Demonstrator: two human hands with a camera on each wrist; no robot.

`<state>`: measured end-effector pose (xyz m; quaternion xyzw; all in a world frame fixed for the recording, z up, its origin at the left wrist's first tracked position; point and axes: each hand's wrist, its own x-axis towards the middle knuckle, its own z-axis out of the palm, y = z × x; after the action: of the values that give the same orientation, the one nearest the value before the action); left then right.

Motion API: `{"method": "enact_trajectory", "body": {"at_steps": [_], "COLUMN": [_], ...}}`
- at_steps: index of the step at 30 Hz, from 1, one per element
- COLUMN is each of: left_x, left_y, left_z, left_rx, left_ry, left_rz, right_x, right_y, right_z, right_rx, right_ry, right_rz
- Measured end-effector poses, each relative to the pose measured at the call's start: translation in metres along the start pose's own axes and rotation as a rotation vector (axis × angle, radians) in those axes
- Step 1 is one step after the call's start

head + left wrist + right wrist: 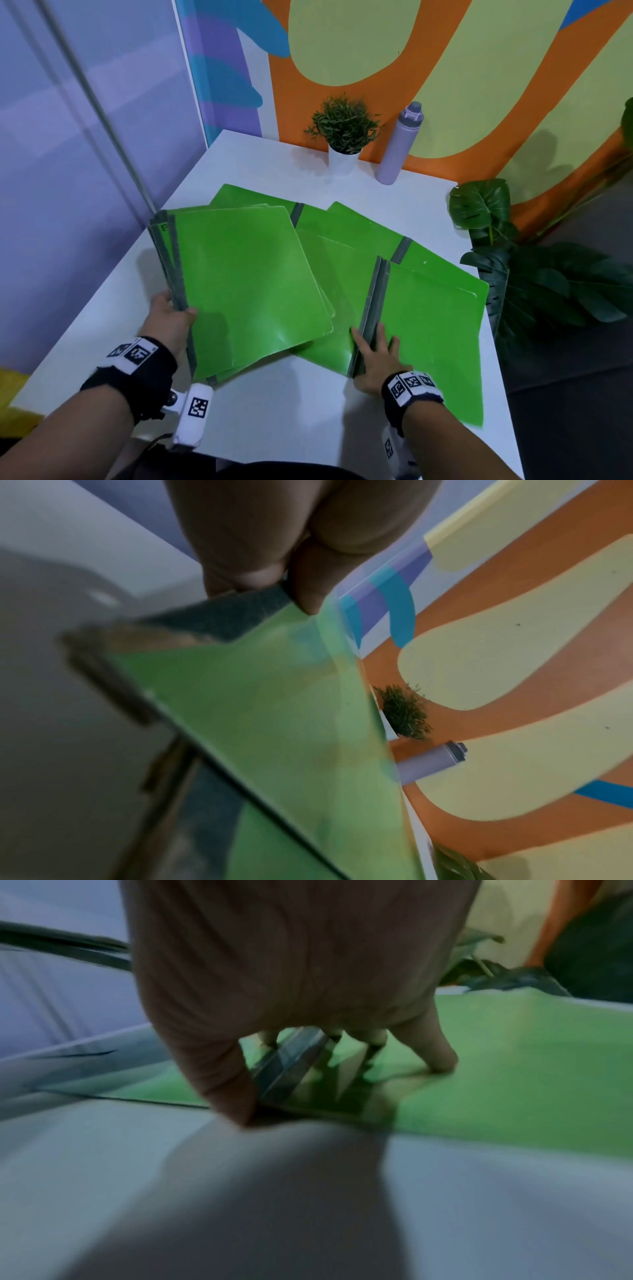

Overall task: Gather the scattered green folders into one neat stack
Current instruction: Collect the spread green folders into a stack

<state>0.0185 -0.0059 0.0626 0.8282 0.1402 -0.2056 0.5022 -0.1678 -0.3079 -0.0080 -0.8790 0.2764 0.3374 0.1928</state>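
Several green folders with grey spines lie overlapping on the white table (pixel 274 411). My left hand (pixel 171 315) pinches a bunch of folders (pixel 246 284) at the grey spines, thumb on top, the left edge lifted off the table. The left wrist view shows the fingertips (pixel 274 574) clamped on that bunch (pixel 274 710). My right hand (pixel 376 356) rests with spread fingers on the near right folder (pixel 428 342), straddling its grey spine (pixel 371 308). In the right wrist view the fingertips (pixel 441 1064) press on the green cover (pixel 514 1083). More folders (pixel 359 222) lie behind, partly covered.
A small potted plant (pixel 344 137) and a purple bottle (pixel 399 144) stand at the table's far edge by the painted wall. A large leafy plant (pixel 513 274) crowds the right edge. A glass wall runs along the left.
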Motion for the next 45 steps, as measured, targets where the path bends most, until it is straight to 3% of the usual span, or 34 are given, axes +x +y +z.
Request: {"method": "enact_trajectory", "body": {"at_steps": [6, 10, 13, 17, 20, 22, 24, 27, 31, 35, 38, 41, 43, 45], "left_x": [0.011, 0.014, 0.012, 0.017, 0.035, 0.067, 0.070, 0.013, -0.018, -0.005, -0.023, -0.020, -0.010, 0.003], "left_y": [-0.008, -0.012, -0.010, -0.020, -0.042, -0.073, -0.077, -0.029, 0.001, -0.012, -0.003, -0.002, -0.002, -0.006], "left_z": [0.002, 0.003, 0.004, 0.015, 0.032, 0.050, 0.067, 0.070, 0.074, 0.083, 0.083, 0.086, 0.082, 0.080], "left_rx": [-0.044, -0.093, -0.140, -0.196, -0.169, -0.196, -0.188, -0.333, -0.487, -0.336, 0.000, -0.049, -0.140, -0.179], "left_ry": [0.038, 0.026, 0.006, -0.030, -0.089, -0.106, -0.140, -0.181, -0.293, -0.293, -0.156, -0.134, -0.201, -0.312], "left_rz": [-0.025, -0.055, -0.060, -0.092, -0.108, -0.106, -0.145, -0.164, -0.266, -0.229, -0.141, -0.144, -0.080, -0.006], "right_x": [0.000, -0.008, -0.016, -0.027, -0.037, -0.046, -0.051, -0.049, -0.039, -0.032, -0.030, -0.023, -0.015, -0.005], "right_y": [-0.002, -0.010, -0.008, -0.001, -0.009, -0.022, -0.036, -0.051, -0.059, -0.055, -0.050, -0.040, -0.030, -0.018], "right_z": [0.007, 0.002, -0.020, -0.064, -0.092, -0.101, -0.099, -0.076, -0.025, 0.008, 0.004, -0.011, -0.025, -0.042], "right_rx": [-0.072, 0.012, 0.186, 0.535, 0.605, 0.584, 0.488, 0.246, -0.003, -0.100, -0.131, -0.073, 0.125, 0.348], "right_ry": [0.012, 0.139, 0.382, 0.910, 1.163, 1.233, 1.148, 0.846, 0.600, 0.458, 0.433, 0.525, 0.595, 0.583], "right_rz": [-0.034, -0.070, -0.050, -0.080, -0.241, -0.393, -0.476, -0.554, -0.875, -1.021, -1.049, -0.933, -0.676, -0.320]}}
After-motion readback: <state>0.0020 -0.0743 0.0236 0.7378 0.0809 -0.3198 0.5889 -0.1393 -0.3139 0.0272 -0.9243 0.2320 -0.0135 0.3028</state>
